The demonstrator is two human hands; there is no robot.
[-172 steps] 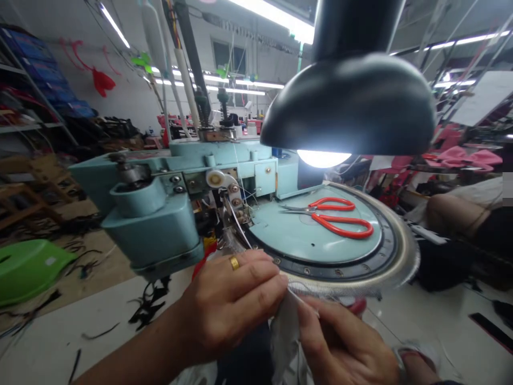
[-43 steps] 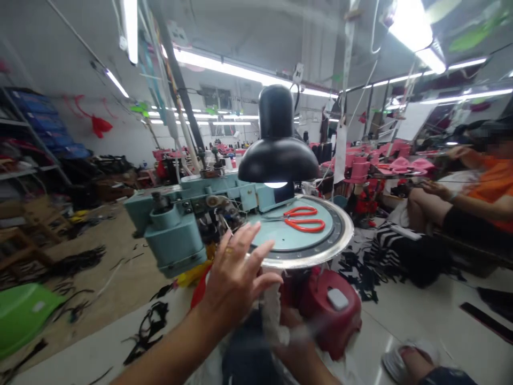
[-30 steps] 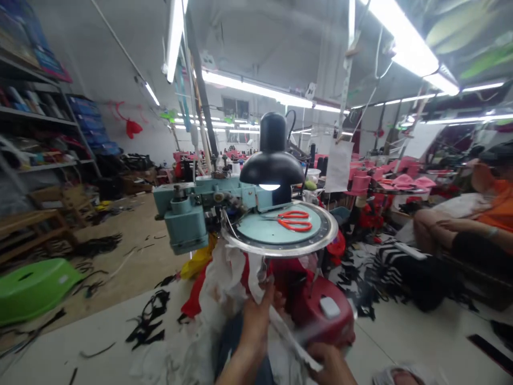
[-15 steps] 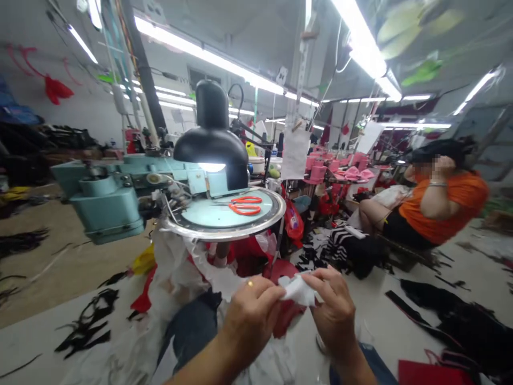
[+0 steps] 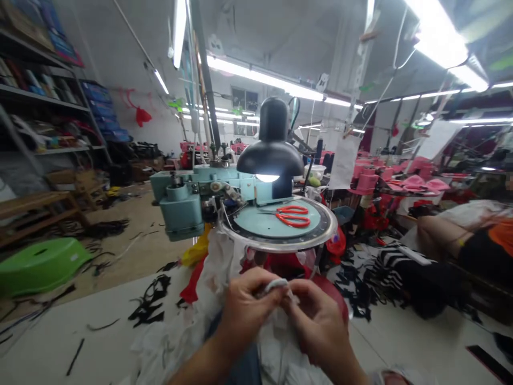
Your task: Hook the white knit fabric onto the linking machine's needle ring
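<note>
My left hand (image 5: pixel 246 302) is closed on a small piece of white fabric (image 5: pixel 276 285), pinched between thumb and fingers. My right hand (image 5: pixel 316 318) pinches the same fabric from the other side, its fingertips close to those of the left. Both hands are in front of and below a round machine plate (image 5: pixel 256 227), on which orange-handled scissors (image 5: pixel 294 216) lie. More white cloth (image 5: pixel 218 262) hangs from the machine and spreads below my hands. A black lamp (image 5: pixel 272 152) shines over the plate.
A pale green machine body (image 5: pixel 180 211) stands left of the plate. On the floor are black scraps (image 5: pixel 150 302) and a green stool (image 5: pixel 44 264). At the right a person's bare leg (image 5: pixel 441 232) shows beside a striped black cloth (image 5: pixel 395 270).
The view has turned left, so the machine sits further right and shelves and the green stool have appeared. My hands have come closer together, and the white fabric between them looks bunched up.
</note>
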